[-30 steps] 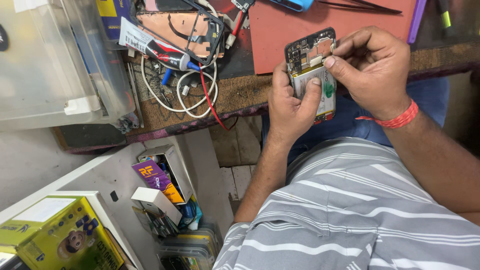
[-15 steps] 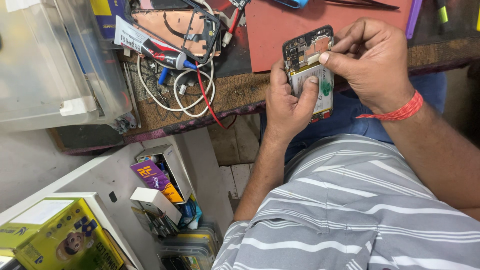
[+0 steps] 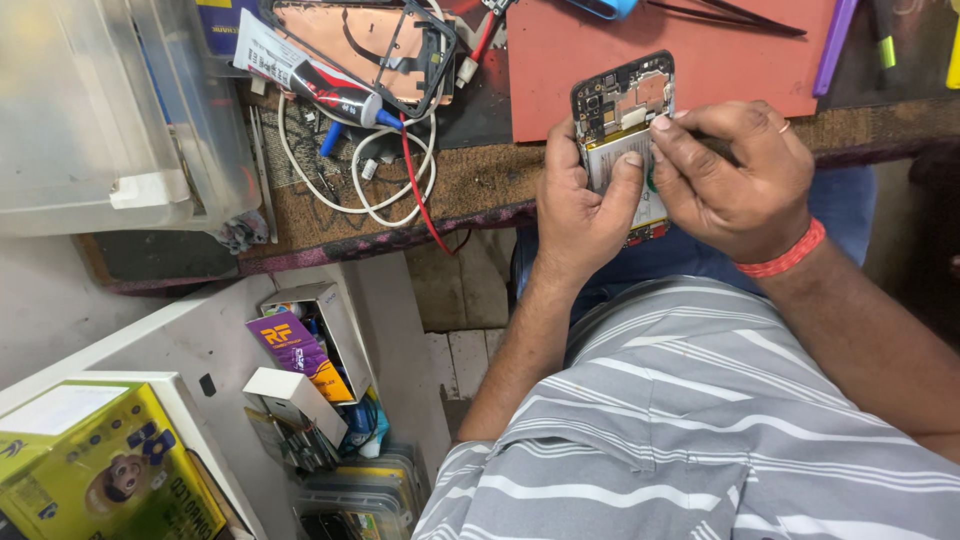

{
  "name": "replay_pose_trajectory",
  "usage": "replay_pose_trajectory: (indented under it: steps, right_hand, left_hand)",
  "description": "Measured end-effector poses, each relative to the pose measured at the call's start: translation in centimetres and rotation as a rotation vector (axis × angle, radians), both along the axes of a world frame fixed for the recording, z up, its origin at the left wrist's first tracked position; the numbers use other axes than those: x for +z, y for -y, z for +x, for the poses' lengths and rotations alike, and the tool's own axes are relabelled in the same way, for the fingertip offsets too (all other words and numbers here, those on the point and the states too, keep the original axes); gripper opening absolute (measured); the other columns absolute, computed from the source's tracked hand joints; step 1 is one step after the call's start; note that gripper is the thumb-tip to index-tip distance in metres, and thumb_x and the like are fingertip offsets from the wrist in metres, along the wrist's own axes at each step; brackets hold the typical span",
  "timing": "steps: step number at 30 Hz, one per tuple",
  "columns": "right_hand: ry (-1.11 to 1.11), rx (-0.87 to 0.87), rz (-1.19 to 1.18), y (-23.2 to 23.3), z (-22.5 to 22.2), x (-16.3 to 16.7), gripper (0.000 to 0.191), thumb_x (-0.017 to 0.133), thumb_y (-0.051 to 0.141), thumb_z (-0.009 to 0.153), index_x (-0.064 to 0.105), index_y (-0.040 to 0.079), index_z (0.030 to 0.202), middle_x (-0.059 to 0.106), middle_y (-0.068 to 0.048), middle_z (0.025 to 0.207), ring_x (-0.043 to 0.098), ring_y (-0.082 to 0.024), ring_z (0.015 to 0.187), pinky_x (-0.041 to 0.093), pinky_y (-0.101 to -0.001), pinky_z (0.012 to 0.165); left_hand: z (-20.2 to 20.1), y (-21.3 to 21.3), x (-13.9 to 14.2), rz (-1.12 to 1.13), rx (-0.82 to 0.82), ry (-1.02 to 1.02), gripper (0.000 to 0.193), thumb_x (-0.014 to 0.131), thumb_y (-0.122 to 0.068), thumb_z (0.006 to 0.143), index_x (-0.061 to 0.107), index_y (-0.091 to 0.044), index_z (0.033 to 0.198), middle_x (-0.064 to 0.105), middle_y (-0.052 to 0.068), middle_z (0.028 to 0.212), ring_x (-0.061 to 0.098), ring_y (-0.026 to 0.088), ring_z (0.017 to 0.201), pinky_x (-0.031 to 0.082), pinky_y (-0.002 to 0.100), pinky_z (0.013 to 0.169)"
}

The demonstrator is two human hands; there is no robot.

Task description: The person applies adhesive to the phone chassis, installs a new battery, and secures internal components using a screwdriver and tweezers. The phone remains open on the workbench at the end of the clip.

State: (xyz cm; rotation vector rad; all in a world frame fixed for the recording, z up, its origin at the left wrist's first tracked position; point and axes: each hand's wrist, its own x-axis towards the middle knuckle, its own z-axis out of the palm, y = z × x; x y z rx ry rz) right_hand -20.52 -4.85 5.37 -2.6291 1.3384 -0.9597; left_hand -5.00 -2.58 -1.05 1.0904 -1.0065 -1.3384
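Lower half of opened phone (image 3: 622, 110) hidden behind both hands' fingers (image 3: 625, 185); tweezers (image 3: 735, 18) and clear bin (image 3: 90, 110) cropped by frame edge.

The single head-worn camera is looking steeply down from close above, facing the workbench edge (image 3: 400, 225) and the person's lap.

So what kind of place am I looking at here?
Most likely a small phone repair bench. The left hand and right hand hold an opened phone with its circuit board bare; a stripped phone frame, loose cables and a red work mat lie on the worn bench.
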Motion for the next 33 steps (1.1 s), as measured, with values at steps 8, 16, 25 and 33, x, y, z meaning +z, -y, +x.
replay_pose_trajectory:
  steps: [8, 16, 25, 33]
  right_hand:
    - [-0.091, -0.046, -0.001, -0.3, 0.8, -0.2, 0.03, 0.08, -0.001, 0.091, 0.074, -0.003, 0.12, 0.063, -0.011, 0.103, 0.063, -0.024, 0.089, 0.055, -0.0355, 0.078]
    - [-0.12, -0.06, 0.039, -0.2, 1.0, -0.4, 0.025, 0.078, -0.002, 0.093, 0.074, -0.004, 0.118, 0.065, -0.009, 0.106, 0.065, -0.025, 0.094, 0.056, -0.0348, 0.084]
    - [0.119, -0.075, 0.197, -0.1, 0.8, -1.0, 0.016, 0.079, -0.003, 0.103, 0.075, -0.002, 0.118, 0.068, -0.011, 0.108, 0.067, -0.024, 0.092, 0.056, -0.0331, 0.079]
    - [0.246, -0.091, 0.228, -0.4, 1.4, -1.3, 0.019, 0.079, -0.009, 0.101, 0.074, -0.006, 0.12, 0.065, -0.015, 0.108, 0.066, -0.021, 0.089, 0.057, -0.0305, 0.074]
  left_hand:
    - [0.2, 0.1, 0.1, 0.014, -0.013, 0.016, 0.046, 0.063, -0.006, 0.102, 0.044, 0.003, 0.143, 0.07, 0.012, 0.118, 0.071, 0.013, 0.102, 0.061, 0.031, 0.093]
    - [0.2, 0.1, 0.1, 0.0, -0.007, 0.156, 0.044, 0.064, -0.008, 0.101, 0.045, 0.003, 0.139, 0.072, 0.013, 0.111, 0.074, 0.016, 0.096, 0.062, 0.031, 0.087]
    - [-0.1, 0.2, 0.2, 0.027, 0.019, 0.144, 0.046, 0.063, -0.007, 0.1, 0.045, 0.003, 0.14, 0.072, 0.014, 0.111, 0.074, 0.018, 0.1, 0.062, 0.033, 0.087]
    - [-0.1, 0.2, -0.1, 0.007, 0.018, 0.113, 0.046, 0.062, -0.007, 0.101, 0.043, 0.004, 0.141, 0.072, 0.015, 0.113, 0.073, 0.017, 0.101, 0.062, 0.032, 0.088]
